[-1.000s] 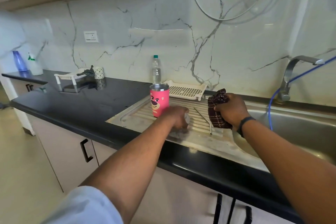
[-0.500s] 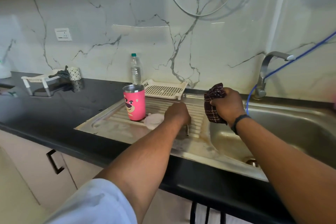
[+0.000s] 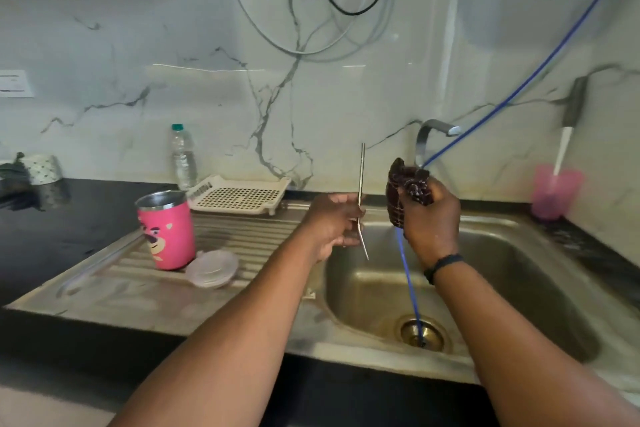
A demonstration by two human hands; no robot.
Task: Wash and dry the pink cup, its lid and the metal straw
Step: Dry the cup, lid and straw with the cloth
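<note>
The left hand [image 3: 332, 224] grips the thin bent metal straw [image 3: 361, 184] upright over the steel sink [image 3: 519, 288]. The right hand [image 3: 431, 222] clutches a bunched dark checked cloth [image 3: 401, 194]. The pink bear-print cup [image 3: 168, 229] stands on the drainboard, touching its clear round lid [image 3: 213, 269].

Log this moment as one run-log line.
left hand: holds metal straw upright | right hand: grips checked cloth | pink cup, lid: on drainboard | stage: drying straw next
</note>
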